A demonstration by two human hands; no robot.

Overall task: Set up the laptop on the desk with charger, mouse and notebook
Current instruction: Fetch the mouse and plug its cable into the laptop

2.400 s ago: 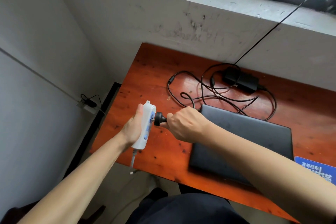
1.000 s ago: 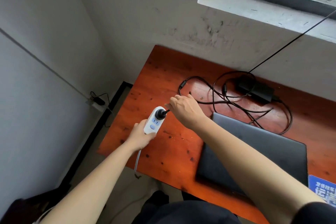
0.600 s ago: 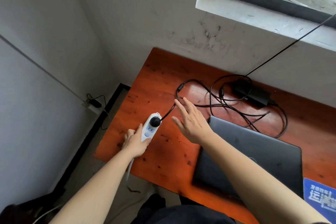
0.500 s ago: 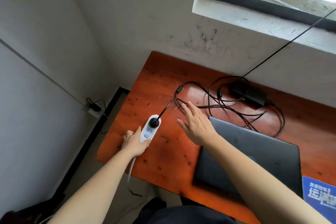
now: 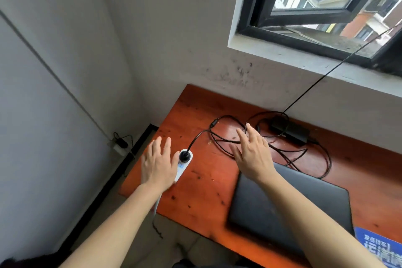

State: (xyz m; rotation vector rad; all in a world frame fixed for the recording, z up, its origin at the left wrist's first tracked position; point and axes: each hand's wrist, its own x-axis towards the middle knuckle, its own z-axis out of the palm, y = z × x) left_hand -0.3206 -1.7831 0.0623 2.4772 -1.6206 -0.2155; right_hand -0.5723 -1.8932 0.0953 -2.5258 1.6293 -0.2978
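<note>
A closed black laptop [image 5: 289,206] lies on the reddish wooden desk [image 5: 208,180]. Behind it sits the black charger brick [image 5: 291,131] among loops of black cable [image 5: 230,143]. The charger's black plug [image 5: 184,156] is seated in a white power strip [image 5: 183,164] lying at the desk's left side. My left hand [image 5: 157,164] hovers flat and open just left of the strip, covering part of it. My right hand [image 5: 252,152] is spread open above the cable loops, holding nothing. A blue notebook [image 5: 380,248] shows at the lower right corner.
A grey wall and an open black-framed window [image 5: 322,17] stand behind the desk. A thin black wire [image 5: 339,65] runs from the window down behind the desk. A wall socket with a plug [image 5: 120,143] sits low on the left wall. The strip's grey cord [image 5: 156,204] hangs over the desk's front edge.
My left hand has let go of the power strip, which now lies on the desk, and has opened beside it. My right hand has moved right over the cable loops.
</note>
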